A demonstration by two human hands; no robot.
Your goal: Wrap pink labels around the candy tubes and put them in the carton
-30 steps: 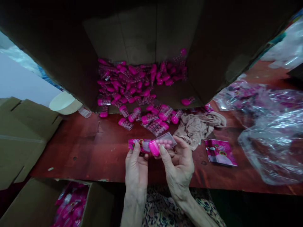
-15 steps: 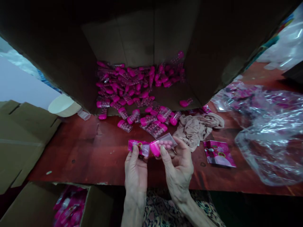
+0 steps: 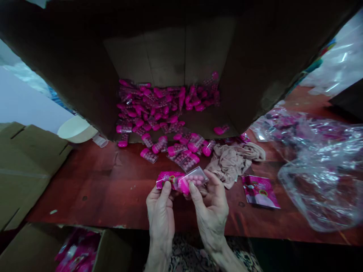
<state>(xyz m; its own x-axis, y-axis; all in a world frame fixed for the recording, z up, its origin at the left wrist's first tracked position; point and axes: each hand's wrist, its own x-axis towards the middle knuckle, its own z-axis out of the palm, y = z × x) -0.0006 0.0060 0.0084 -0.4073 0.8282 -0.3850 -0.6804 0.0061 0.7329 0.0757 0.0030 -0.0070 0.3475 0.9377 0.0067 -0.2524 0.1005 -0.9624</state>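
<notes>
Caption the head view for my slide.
Left hand holding a pink packet, right hand a capped container of pink balls.

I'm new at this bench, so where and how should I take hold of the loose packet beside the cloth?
Probably pinch the packet by its near edge, coming from the front: it lies low on the table with that edge uncovered, while the cloth bunches beyond its far left corner and clear plastic spreads rightward.
</notes>
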